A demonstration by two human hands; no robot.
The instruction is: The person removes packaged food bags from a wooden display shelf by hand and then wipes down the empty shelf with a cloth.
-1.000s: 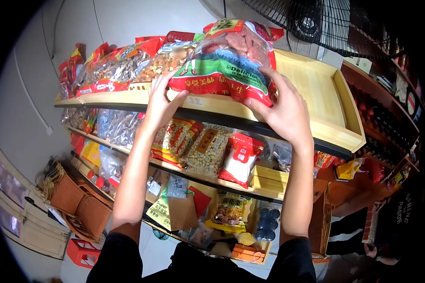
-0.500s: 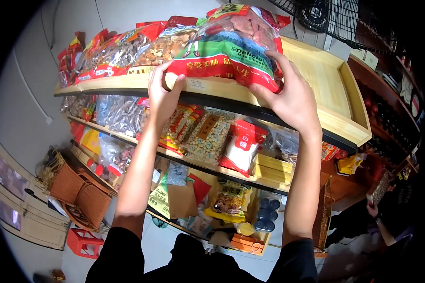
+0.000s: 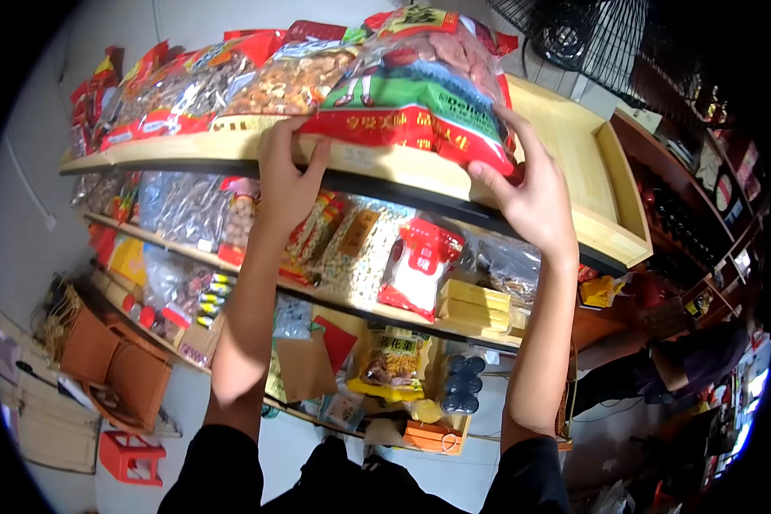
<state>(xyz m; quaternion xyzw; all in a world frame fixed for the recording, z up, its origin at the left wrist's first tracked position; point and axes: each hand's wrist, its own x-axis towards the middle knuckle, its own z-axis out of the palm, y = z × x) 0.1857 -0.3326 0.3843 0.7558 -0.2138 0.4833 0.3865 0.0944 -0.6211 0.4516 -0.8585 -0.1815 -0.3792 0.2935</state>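
A large printed plastic food bag point(image 3: 411, 86) with pinkish pieces inside lies on the top wooden shelf point(image 3: 403, 167), its red and green lower end toward me. My left hand point(image 3: 289, 176) is at its lower left corner, thumb and forefinger on either side of the corner. At the lower right corner, my right hand point(image 3: 535, 193) grips the bag, thumb in front and fingers along its side. The bag hides some of the fingertips. Left of it lies a bag of light brown dried food point(image 3: 287, 81), and beyond that a bag of darker dried pieces point(image 3: 180, 90).
An open wooden compartment point(image 3: 565, 137) is right of the bag. Lower shelves hold a white and red packet point(image 3: 420, 265), a yellow box point(image 3: 474, 306) and a yellow packet point(image 3: 394, 364). A wire fan guard point(image 3: 608, 38) stands behind; a red stool point(image 3: 131, 457) is lower left. Another person's arm point(image 3: 668, 368) shows at right.
The bag has shifted slightly right relative to the shelf and its front has bent, with both hands staying at its corners. My view has shifted, and the other person's position has changed.
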